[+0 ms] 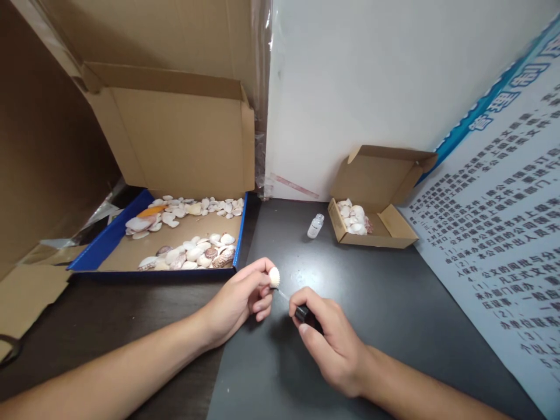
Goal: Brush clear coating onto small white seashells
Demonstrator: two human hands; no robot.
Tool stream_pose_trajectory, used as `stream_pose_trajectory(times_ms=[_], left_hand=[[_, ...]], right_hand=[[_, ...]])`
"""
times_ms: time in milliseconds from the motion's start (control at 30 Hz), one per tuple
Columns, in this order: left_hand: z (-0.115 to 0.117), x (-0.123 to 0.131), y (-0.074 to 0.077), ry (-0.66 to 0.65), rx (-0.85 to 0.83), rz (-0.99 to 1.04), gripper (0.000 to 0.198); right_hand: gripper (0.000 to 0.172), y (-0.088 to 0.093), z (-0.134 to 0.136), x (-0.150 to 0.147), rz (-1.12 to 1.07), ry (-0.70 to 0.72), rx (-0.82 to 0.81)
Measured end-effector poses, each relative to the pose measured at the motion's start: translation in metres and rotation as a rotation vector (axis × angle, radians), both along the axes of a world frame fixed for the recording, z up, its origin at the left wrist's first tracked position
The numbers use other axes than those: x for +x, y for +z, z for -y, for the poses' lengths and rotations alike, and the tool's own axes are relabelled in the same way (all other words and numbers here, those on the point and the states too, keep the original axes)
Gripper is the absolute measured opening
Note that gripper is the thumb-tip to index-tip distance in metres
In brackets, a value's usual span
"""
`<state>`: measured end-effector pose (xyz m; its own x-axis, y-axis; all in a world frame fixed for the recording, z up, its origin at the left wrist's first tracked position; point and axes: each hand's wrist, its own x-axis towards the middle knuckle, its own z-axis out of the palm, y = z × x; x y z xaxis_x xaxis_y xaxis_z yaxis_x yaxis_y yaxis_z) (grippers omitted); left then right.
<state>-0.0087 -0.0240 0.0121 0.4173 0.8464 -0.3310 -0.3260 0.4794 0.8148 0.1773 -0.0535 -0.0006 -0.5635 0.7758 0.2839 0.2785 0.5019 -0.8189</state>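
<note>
Between the fingertips of my left hand (pixel 238 300) is a small white ribbed seashell (pixel 274 277), held up above the table. My right hand (pixel 332 341) grips the black cap of a small brush (pixel 301 313). The brush's thin pale stem points left, and its dark tip is at the shell's lower edge; whether it touches is too small to tell. Farther back, a small clear glass bottle (pixel 315 226) with a pale label stands uncapped on the table.
A blue-sided cardboard box (pixel 238 245) with its lid up, at left, holds several rows of shells (pixel 192 254). At right, a smaller brown box (pixel 380 238) contains white shells (pixel 353 217). A white wall panel (pixel 350 70) rises behind; a printed sheet (pixel 503 233) borders the right.
</note>
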Motion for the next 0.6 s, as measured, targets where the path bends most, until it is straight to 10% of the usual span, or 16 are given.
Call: stream_pose_trajectory(times_ms=[233, 600], left_hand=[[0.0, 0.0, 0.0, -0.011, 0.009, 0.001, 0.006], [0.0, 0.0, -0.001, -0.006, 0.011, 0.018, 0.006]], right_hand=[[0.013, 0.0, 0.0, 0.001, -0.038, -0.031, 0.097], [0.006, 0.017, 0.003, -0.008, -0.23, -0.112, -0.373]])
